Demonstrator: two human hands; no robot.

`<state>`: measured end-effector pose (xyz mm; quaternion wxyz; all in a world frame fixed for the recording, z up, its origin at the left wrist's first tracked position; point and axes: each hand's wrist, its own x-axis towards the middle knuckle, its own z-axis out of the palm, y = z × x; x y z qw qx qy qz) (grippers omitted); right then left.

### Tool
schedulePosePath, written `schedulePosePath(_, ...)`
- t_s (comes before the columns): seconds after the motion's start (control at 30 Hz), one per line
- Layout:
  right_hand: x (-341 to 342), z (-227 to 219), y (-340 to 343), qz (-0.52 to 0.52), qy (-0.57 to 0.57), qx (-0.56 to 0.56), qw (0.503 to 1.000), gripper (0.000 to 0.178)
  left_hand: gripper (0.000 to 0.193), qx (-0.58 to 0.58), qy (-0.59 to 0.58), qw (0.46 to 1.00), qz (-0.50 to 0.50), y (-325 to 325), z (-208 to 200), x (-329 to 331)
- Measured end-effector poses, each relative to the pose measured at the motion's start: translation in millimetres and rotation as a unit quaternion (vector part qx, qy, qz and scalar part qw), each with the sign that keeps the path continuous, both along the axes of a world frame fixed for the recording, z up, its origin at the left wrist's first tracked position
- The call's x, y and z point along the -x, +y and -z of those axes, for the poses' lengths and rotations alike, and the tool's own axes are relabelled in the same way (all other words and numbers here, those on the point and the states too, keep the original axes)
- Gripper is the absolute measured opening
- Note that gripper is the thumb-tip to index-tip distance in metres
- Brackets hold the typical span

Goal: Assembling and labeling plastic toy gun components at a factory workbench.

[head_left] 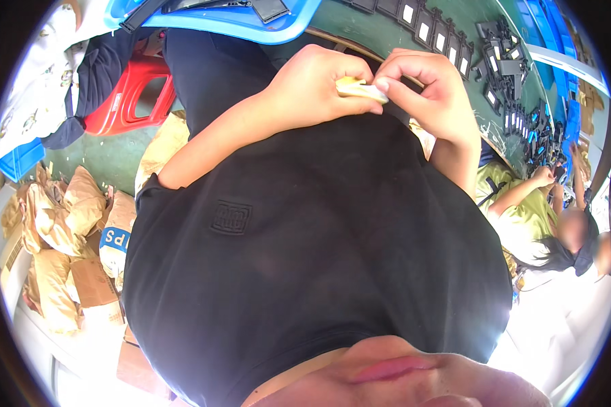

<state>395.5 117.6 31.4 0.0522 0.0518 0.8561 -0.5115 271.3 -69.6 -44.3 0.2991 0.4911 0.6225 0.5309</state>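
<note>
My left hand (pixel 321 86) is closed around a small pale yellow and white piece (pixel 360 88), which looks folded or layered; its exact kind I cannot make out. The piece sticks out between thumb and fingers, in front of my black shirt. My right hand (pixel 429 88) meets it from the other side, thumb and forefinger pinched at its right end. Whether the right fingers hold a separate bit is hidden. Both hands are close together near the table's edge.
A blue tray (pixel 299 27) with black plastic parts stands beyond my hands. Rows of black parts (pixel 436 34) and a loose heap (pixel 502 61) lie on the green table (pixel 370 27). A red stool (pixel 125 98) and brown sacks (pixel 58 217) are at left. Co-workers (pixel 523 203) sit at right.
</note>
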Motion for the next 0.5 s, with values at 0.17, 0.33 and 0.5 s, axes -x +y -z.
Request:
schedulePosePath(0.17,-2.2,2.5,6.4,0.015,-0.048,0.234,0.971,0.012,0.024,-0.032,-0.006,0.998,0.062,-2.1,-5.9,7.4)
schedulePosePath(0.33,-0.3,29.2,10.6,0.028,-0.007,0.289,0.957,0.014,0.028,-0.029,-0.113,0.991,0.061,-3.4,-2.6,9.2)
schedulePosePath(0.5,-2.3,45.7,0.5,0.097,0.074,0.403,0.907,0.014,0.030,-0.023,-0.134,0.991,0.021,-3.4,4.0,6.6)
